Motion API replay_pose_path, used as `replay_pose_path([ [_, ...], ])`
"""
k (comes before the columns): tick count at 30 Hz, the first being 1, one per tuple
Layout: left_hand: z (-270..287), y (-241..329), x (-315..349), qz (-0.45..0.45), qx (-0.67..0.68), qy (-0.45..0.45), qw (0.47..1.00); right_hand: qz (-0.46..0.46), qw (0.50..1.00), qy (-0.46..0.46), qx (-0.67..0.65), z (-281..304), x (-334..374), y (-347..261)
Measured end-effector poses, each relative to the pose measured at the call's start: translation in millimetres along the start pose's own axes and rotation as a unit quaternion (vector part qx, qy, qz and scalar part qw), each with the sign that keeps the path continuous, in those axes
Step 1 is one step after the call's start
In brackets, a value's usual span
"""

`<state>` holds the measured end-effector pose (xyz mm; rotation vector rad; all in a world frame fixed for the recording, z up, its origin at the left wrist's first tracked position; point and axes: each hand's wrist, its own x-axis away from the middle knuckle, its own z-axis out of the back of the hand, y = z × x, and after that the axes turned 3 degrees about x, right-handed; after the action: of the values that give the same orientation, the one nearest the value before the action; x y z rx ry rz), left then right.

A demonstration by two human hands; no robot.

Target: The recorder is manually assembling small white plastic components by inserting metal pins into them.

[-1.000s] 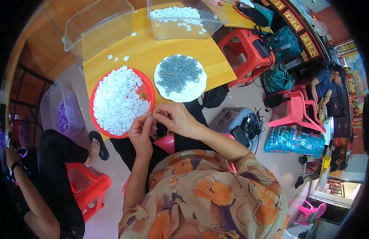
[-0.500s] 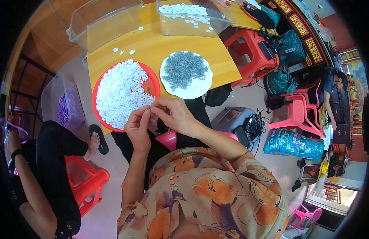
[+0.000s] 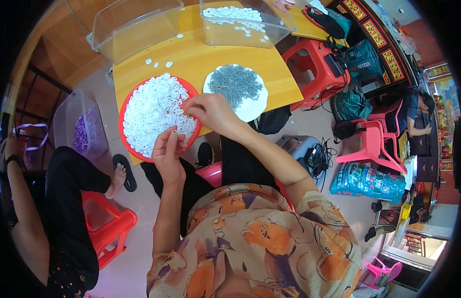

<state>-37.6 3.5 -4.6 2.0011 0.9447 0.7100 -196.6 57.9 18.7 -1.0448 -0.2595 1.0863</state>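
Observation:
My left hand is at the near rim of a round red tray, thumb and fingertips pinched on what looks like a small white plastic piece. My right hand is over the tray's right side, its fingers curled together; whether they hold anything is hidden. The tray carries a heap of small white plastic pieces with holes in them. To the right, a white scalloped plate bears a pile of small thin grey pieces, with a thin stick lying across it.
Two clear plastic bins stand at the table's far side, the right bin with white pieces in it. Loose white pieces lie on the yellow table. A person sits at left. A red stool stands at right.
My hands have parted. The right hand has moved up to the tray's right side, while the left has dropped slightly left and nearer me. The person at left has shifted an arm.

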Motion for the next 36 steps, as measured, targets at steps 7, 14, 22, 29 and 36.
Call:
replay_pose_path([
  [7,2.4,5.9,-4.2,-0.012,0.008,0.009,1.000,0.096,0.955,-0.063,0.274,-42.2,-20.2,29.6],
  [14,3.2,5.0,-5.0,-0.010,0.010,0.011,1.000,0.043,0.991,-0.052,0.113,-29.0,-15.9,14.7],
  [22,1.2,3.8,-2.4,-0.019,-0.005,-0.003,1.000,-0.210,0.926,-0.142,-0.281,-3.6,15.2,-12.2],
  [29,-2.4,3.2,0.9,-0.029,-0.004,-0.021,0.999,-0.337,0.787,-0.145,-0.496,-3.9,27.9,-12.4],
  [36,2.4,5.7,2.0,-0.013,0.032,-0.050,0.998,-0.300,0.843,-0.113,-0.431,-4.6,30.2,-22.2],
])
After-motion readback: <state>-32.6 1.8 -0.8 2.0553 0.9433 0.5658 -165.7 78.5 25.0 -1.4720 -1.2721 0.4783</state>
